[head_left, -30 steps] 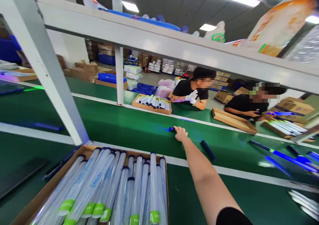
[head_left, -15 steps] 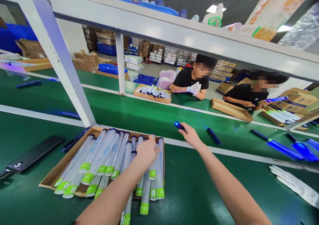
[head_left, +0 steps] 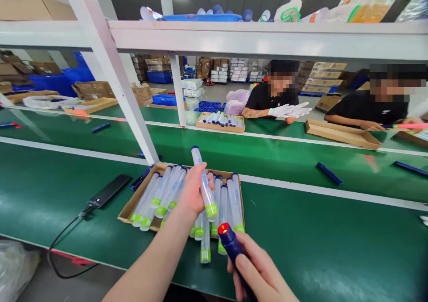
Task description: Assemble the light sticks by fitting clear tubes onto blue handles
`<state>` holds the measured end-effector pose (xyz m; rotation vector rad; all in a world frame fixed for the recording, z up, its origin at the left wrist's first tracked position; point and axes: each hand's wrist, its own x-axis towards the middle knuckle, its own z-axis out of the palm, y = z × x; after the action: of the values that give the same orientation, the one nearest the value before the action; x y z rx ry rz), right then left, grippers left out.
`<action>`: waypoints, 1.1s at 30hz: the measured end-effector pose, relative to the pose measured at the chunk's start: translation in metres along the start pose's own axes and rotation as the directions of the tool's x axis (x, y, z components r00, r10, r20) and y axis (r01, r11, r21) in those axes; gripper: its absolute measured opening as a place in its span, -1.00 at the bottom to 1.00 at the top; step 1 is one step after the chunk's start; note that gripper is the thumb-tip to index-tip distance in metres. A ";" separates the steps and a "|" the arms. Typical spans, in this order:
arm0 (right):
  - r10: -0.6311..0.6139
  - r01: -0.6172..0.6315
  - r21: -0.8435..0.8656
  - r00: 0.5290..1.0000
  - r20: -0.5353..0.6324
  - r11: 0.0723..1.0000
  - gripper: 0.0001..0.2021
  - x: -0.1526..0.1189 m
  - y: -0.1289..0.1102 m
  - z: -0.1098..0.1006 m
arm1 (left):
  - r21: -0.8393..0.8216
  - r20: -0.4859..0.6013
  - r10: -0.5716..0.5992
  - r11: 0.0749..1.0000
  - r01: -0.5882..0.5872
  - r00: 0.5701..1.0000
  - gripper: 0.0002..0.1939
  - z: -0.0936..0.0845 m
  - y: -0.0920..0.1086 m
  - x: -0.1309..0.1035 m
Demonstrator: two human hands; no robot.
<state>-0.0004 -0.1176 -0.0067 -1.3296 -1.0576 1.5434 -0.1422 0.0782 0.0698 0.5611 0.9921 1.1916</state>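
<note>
My left hand is closed round a clear plastic tube with a dark blue cap at its upper end and a green band at its lower end. It holds the tube tilted above a shallow cardboard tray, where several similar tubes lie side by side. In my right hand is a dark blue flashlight-like handle, its round end glowing red and pointing up toward the tube. The two held things are close but apart.
A black power bank with a cable lies left of the tray. Beyond, a green conveyor belt carries dark blue handles. A white shelf post rises behind the tray. Across the belt, two people sit near cardboard trays.
My left hand has lifted a tube out of the tray. My right hand has brought the handle back from over the belt toward me, and its glow went from blue to red.
</note>
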 end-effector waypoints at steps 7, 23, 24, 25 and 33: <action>0.088 -0.082 0.110 0.995 -0.050 0.991 0.00 0.007 0.003 0.033 | -0.296 0.112 0.058 0.955 -0.023 0.992 -0.64 -0.014 0.001 -0.031; 0.284 -0.249 0.499 0.959 0.006 0.830 -0.06 0.010 -0.001 0.067 | -0.611 0.456 0.064 0.747 0.260 0.887 -0.73 -0.040 0.009 -0.023; 0.247 -0.252 0.507 0.966 0.078 0.824 -0.11 0.010 -0.001 0.067 | -0.614 0.481 0.059 0.735 0.288 0.875 -0.73 -0.041 0.008 -0.022; 0.208 -0.252 0.518 0.968 0.143 0.817 -0.15 0.010 -0.001 0.067 | -0.619 0.497 0.057 0.723 0.308 0.866 -0.74 -0.042 0.008 -0.022; 0.124 -0.227 0.607 0.970 0.208 0.762 -0.41 0.011 -0.011 0.072 | -0.611 0.512 0.053 0.724 0.320 0.857 -0.78 -0.041 0.005 -0.021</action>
<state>-0.0720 -0.1093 0.0071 -0.8559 -0.4207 1.9427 -0.1807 0.0548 0.0607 0.1663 0.0960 1.0941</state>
